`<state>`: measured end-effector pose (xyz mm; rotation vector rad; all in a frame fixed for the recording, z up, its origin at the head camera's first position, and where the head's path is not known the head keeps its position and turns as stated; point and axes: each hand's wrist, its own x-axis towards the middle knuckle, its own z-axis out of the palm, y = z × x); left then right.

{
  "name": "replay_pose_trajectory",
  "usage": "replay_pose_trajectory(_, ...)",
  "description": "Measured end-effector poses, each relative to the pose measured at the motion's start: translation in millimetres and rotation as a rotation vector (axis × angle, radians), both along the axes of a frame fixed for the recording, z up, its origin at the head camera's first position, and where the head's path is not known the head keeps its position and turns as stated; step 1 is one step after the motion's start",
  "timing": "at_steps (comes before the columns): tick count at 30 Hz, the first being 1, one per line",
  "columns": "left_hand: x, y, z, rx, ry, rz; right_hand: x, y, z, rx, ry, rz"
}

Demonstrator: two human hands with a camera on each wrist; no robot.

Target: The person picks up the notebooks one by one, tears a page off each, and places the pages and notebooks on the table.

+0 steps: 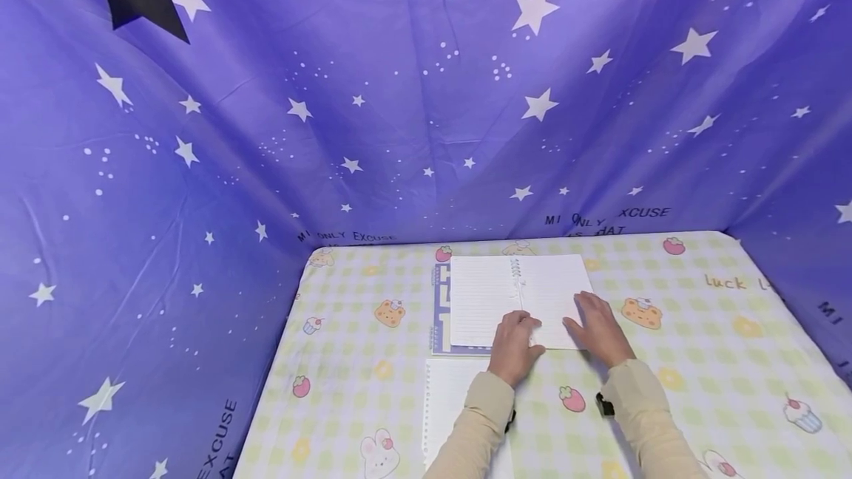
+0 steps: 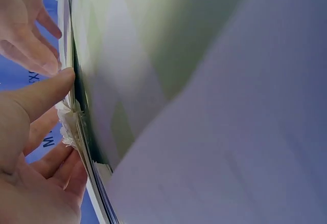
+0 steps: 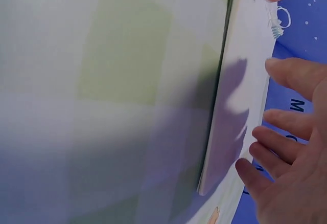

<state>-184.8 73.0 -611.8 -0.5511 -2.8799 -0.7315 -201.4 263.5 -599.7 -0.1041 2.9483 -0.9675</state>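
Note:
A spiral notebook (image 1: 483,294) lies open on the table, its lined pages facing up and a coil binding (image 1: 515,269) down the middle. Ragged white paper scraps (image 2: 69,124) stick out at the near end of the binding. My left hand (image 1: 515,346) rests there, its thumb against the notebook's near edge and its fingers over the page by the scraps. My right hand (image 1: 602,327) lies at the right page's outer part, with loosely spread fingers; in the right wrist view they cast a shadow on the page's edge (image 3: 230,111).
Under the open notebook, a purple cover (image 1: 441,309) with white lettering sticks out at left. A loose lined sheet (image 1: 449,390) with a holed left edge lies nearer, partly beneath my left forearm. The checked tablecloth (image 1: 359,405) meets purple star-printed curtains (image 1: 399,131) behind and at both sides.

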Motion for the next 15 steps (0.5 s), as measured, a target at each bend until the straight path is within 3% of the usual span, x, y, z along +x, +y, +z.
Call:
replay_pose_trajectory(6, -0.9, -1.6, -1.6, 0.014, -0.026, -0.003, -12.1, 0, -0.6, 0.047, -0.079, 0.029)
replay_pose_trajectory(15, -1.9, -4.3, -2.5, 0.039, -0.073, 0.008, -30.7, 3, -2.2, 0.088, -0.080, 0.055)
